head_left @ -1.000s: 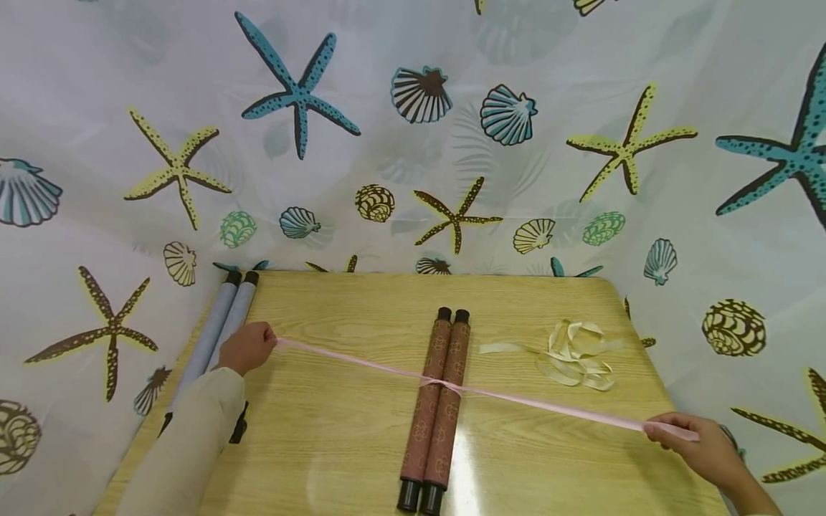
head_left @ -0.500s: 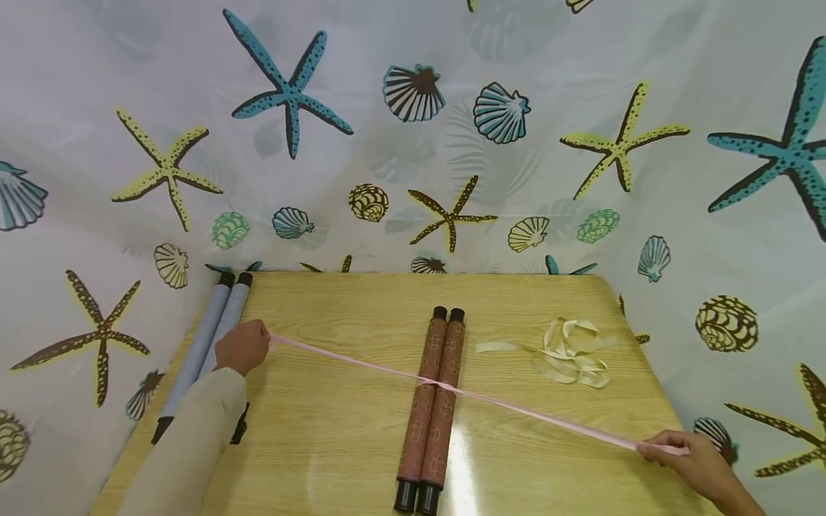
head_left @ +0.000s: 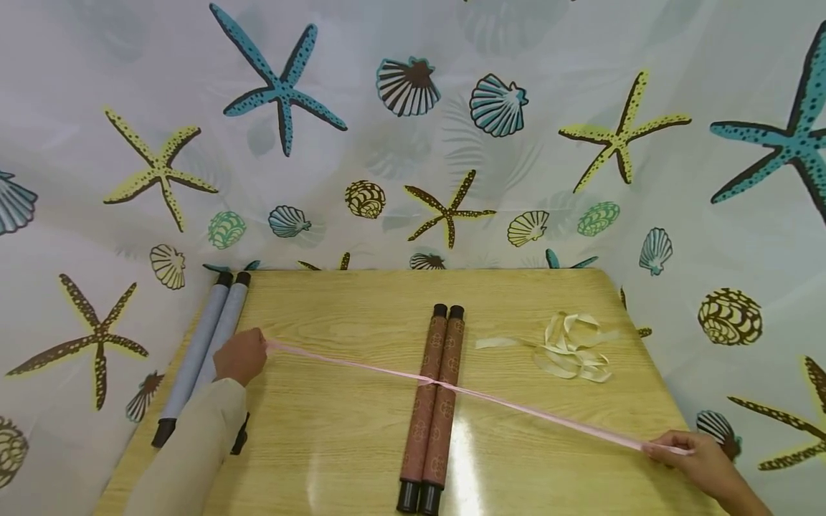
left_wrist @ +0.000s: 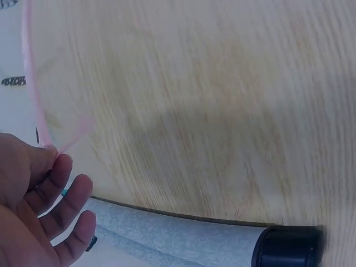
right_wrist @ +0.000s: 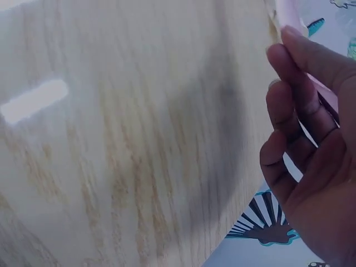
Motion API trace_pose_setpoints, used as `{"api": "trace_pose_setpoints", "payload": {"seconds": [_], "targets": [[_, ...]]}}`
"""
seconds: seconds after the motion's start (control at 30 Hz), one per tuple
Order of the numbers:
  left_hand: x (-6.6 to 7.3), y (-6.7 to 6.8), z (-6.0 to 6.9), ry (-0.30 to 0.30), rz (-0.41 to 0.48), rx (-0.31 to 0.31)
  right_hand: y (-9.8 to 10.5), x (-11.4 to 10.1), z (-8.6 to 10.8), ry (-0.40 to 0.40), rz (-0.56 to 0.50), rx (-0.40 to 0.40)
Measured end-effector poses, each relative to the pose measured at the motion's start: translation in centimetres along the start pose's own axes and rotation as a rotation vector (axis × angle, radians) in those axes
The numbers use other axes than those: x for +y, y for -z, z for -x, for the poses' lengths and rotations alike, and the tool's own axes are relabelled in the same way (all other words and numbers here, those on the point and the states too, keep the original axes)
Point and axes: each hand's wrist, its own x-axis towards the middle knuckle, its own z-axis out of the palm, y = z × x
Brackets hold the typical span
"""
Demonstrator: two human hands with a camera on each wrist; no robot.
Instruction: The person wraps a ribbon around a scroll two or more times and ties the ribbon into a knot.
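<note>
Two brown patterned scrolls [head_left: 431, 408] with black end caps lie side by side in the middle of the table. Round their middle runs a pink ribbon [head_left: 548, 416], crossed on top and stretched out to both sides. My left hand [head_left: 240, 357] pinches one end of it at the left; in the left wrist view a short tail of pink ribbon [left_wrist: 78, 133] sticks out past the thumb and forefinger. At the right, lower down, my right hand [head_left: 693, 459] pinches the other end between thumb and forefinger, the remaining fingers loosely bent in the right wrist view.
Two light blue-grey scrolls [head_left: 203, 344] with black caps lie along the left edge, partly behind my left arm. A loose cream ribbon [head_left: 571, 351] lies in a heap at the right on the wood-grain table [head_left: 335, 301]. A seashell-print curtain [head_left: 387, 158] surrounds the table.
The pink ribbon stays taut between both hands, and its crossing over the brown scrolls looks narrower and tighter. The head view has shifted slightly; both hands keep their pinch.
</note>
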Motion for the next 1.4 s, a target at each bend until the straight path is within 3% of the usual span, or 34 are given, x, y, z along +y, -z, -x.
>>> {"api": "trace_pose_setpoints", "payload": {"seconds": [0.17, 0.33, 0.43, 0.53, 0.63, 0.73, 0.87, 1.0, 1.17, 1.4], "targets": [[-0.3, -1.4, 0.5, -0.066, -0.028, 0.018, -0.9, -0.1, -0.7, 0.078, 0.082, -0.035], [0.8, -3.2, 0.9, -0.127, -0.065, 0.013, -1.6, -2.3, -1.7, 0.187, 0.313, -0.015], [3.4, -4.1, 1.1, -0.211, -0.082, 0.041, -2.9, -5.4, -2.3, 0.305, 0.409, 0.072], [7.5, -5.1, 1.4, -0.340, -0.050, 0.072, -5.3, -9.5, -3.1, 0.433, 0.390, 0.111], [11.7, -6.4, 1.8, -0.480, -0.008, 0.060, -8.3, -13.5, -4.2, 0.554, 0.344, 0.076], [14.8, -7.8, 2.1, -0.573, 0.015, 0.015, -11.3, -16.6, -5.4, 0.609, 0.316, 0.023], [16.8, -9.2, 2.2, -0.589, 0.018, -0.051, -14.5, -18.8, -6.5, 0.617, 0.304, -0.021], [16.8, -10.2, 2.1, -0.566, 0.009, -0.047, -16.3, -19.3, -7.1, 0.608, 0.319, -0.047], [16.0, -10.5, 1.9, -0.547, 0.008, -0.016, -16.5, -19.1, -6.9, 0.612, 0.358, -0.003], [15.8, -10.0, 2.6, -0.501, -0.021, -0.032, -16.1, -18.7, -6.8, 0.619, 0.362, 0.054]]}}
